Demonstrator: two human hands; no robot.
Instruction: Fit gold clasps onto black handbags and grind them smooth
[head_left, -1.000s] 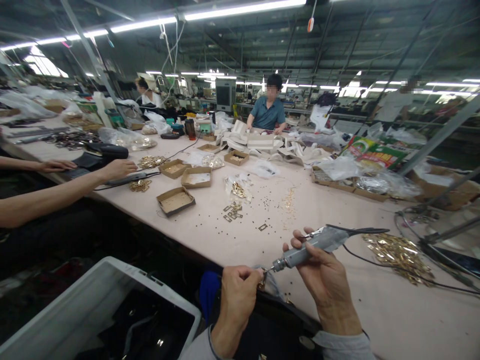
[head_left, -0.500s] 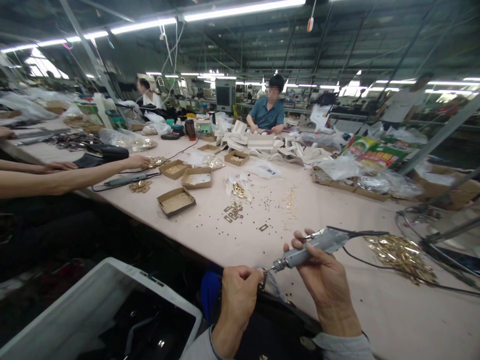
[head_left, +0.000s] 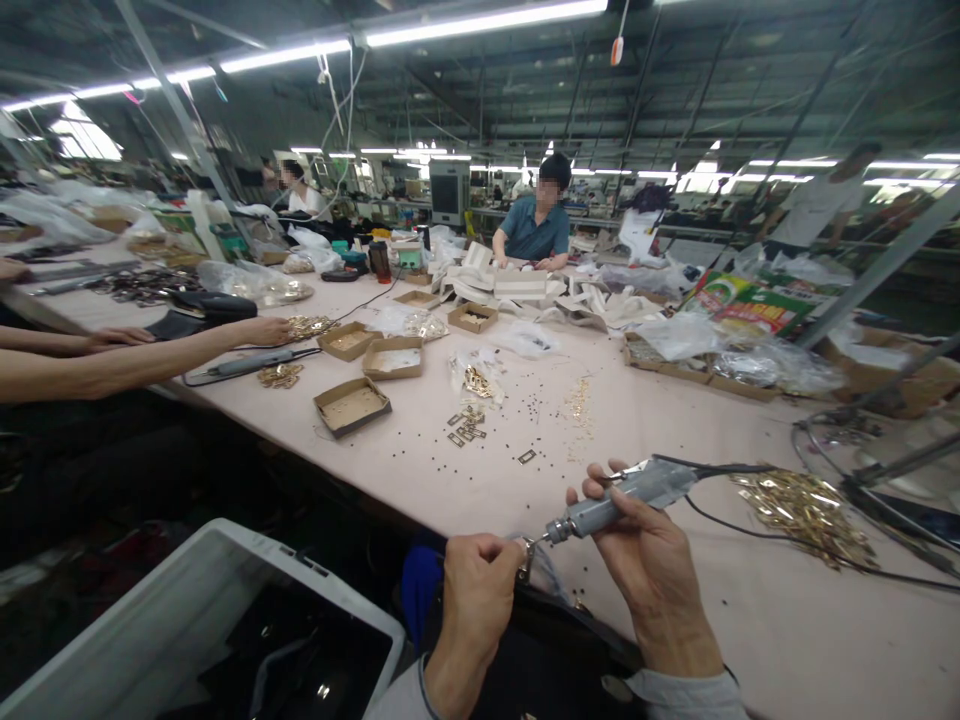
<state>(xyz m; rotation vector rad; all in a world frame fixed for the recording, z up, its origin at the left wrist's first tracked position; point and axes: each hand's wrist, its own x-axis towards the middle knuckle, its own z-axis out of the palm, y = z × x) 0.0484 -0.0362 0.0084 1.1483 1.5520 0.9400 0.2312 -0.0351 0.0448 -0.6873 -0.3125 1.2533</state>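
My right hand [head_left: 645,560] is wrapped round a grey electric screwdriver [head_left: 626,505], its tip aimed left and its cable trailing right. The bit reaches a small metal buckle [head_left: 526,562] at my left fingertips. My left hand [head_left: 478,600] is closed, thumb and forefinger pinching that buckle; part of it is hidden by the fingers. Below lies a black piece [head_left: 547,650], perhaps a bag, across my lap at the table edge. Loose rectangular metal frames [head_left: 469,425] and one single frame [head_left: 527,457] rest on the table, with tiny dark screws scattered around.
A white bin [head_left: 225,545] with black items stands at lower left. Cardboard trays [head_left: 352,405] and a pile of gold hardware [head_left: 806,515] lie on the table [head_left: 660,420]. Another person's arm [head_left: 150,360] reaches in from the left; a co-worker [head_left: 534,225] sits opposite.
My hands and the screwdriver have stayed almost still. The left neighbour's arm has reached farther to a pile of gold pieces. A person at the far right has shifted rightward.
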